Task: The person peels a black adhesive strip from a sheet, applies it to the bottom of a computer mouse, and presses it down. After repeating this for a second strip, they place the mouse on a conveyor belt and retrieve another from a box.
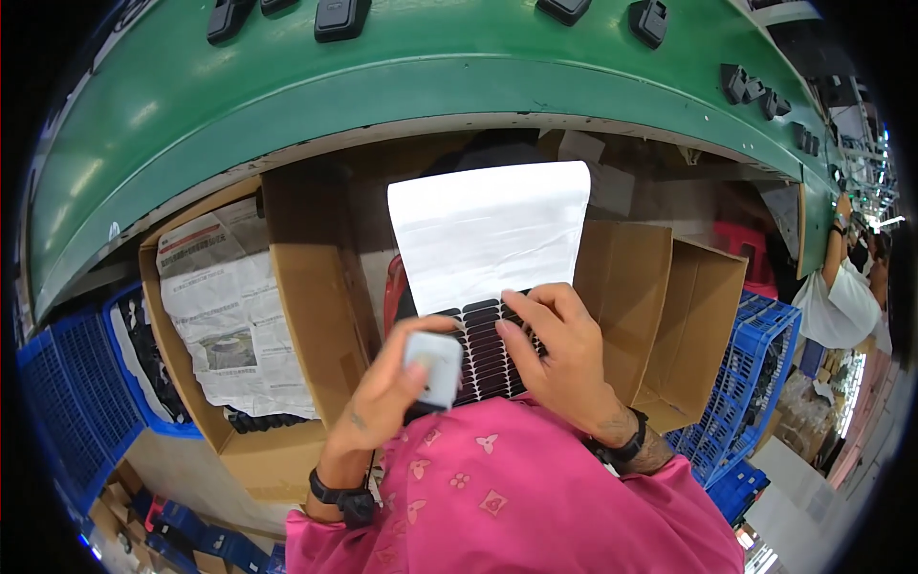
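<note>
In my left hand (382, 383) is a small pale grey, rounded block-like thing (433, 371), smeared by motion; its exact kind cannot be made out. A sheet of black oblong stickers (485, 346) in columns lies over my lap, its white backing paper (488, 230) stretching away from me. My right hand (564, 349) rests at the sheet's right side, thumb and forefinger apart over the stickers, with nothing visible between them. The far fingers of my left hand reach the sheet's left edge.
Left stands a cardboard box (316, 297) holding newspaper (225, 316) over dark parts. Another cardboard box (684, 325) is at the right, beside a blue crate (741, 378). Ahead runs a green workbench (459, 81) carrying several black charger-like units (341, 17). Another person (837, 301) is far right.
</note>
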The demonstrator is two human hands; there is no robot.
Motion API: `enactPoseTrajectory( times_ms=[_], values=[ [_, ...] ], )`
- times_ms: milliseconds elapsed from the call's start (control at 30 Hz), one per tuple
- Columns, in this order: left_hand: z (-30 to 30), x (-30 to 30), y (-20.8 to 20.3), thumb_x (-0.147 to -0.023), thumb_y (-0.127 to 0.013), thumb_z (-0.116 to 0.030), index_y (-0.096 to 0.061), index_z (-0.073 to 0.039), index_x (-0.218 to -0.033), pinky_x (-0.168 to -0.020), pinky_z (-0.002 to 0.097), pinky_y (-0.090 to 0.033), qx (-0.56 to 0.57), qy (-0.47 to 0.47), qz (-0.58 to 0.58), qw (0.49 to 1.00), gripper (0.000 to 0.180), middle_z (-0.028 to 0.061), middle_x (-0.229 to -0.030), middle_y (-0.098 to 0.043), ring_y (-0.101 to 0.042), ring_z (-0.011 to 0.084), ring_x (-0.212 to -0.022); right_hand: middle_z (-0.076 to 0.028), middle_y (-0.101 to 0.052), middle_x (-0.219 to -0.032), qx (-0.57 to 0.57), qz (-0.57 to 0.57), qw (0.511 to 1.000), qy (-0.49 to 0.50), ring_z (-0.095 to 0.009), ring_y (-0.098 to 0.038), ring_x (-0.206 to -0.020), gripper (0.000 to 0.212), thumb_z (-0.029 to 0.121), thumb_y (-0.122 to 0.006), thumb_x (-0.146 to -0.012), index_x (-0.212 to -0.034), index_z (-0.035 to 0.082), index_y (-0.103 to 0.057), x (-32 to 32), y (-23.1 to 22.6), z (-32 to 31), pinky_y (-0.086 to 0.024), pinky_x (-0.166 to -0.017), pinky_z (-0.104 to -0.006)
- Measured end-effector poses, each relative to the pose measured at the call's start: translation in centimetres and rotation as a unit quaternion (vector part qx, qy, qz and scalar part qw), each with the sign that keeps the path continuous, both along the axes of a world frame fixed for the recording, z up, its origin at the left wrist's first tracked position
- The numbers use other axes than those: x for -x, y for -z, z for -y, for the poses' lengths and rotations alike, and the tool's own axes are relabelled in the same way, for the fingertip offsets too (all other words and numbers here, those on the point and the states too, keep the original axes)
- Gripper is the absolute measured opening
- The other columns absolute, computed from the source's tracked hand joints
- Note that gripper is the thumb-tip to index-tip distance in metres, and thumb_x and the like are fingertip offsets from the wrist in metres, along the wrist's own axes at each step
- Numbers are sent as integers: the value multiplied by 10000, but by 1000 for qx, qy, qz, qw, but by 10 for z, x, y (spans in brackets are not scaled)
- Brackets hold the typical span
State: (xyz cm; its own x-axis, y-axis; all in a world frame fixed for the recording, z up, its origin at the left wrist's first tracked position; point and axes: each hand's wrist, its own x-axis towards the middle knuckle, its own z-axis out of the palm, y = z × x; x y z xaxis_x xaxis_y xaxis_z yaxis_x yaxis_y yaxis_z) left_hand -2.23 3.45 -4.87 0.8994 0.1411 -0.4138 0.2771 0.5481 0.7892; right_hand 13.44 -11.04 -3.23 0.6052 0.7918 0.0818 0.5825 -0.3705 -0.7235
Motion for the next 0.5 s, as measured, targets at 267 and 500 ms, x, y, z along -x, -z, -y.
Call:
enactPoseTrajectory(
  times_ms=[267,500],
  values=[
    [10,-17,2,-880,-164,-723,-300,-44,-1340,-615,306,-450,95,-165,61,980,831,198,-1079,-507,-550,262,-860,-100,-556,-876,20,134,991,-16,-250,-548,-763,316,-16,-728,-700,-1003,-26,-642,12,22,0,-449,-621,-348],
    [7,-16,3,-894,-555,-304,-226,-49,-1361,-670,319,-482,12,-113,64,992,626,164,-1037,-503,-552,223,-866,-109,-542,-836,-34,47,998,-25,-268,-546,-720,160,-5,-702,-724,-850,-1,-603,4,29,-1,-449,-638,-357]
  ],
)
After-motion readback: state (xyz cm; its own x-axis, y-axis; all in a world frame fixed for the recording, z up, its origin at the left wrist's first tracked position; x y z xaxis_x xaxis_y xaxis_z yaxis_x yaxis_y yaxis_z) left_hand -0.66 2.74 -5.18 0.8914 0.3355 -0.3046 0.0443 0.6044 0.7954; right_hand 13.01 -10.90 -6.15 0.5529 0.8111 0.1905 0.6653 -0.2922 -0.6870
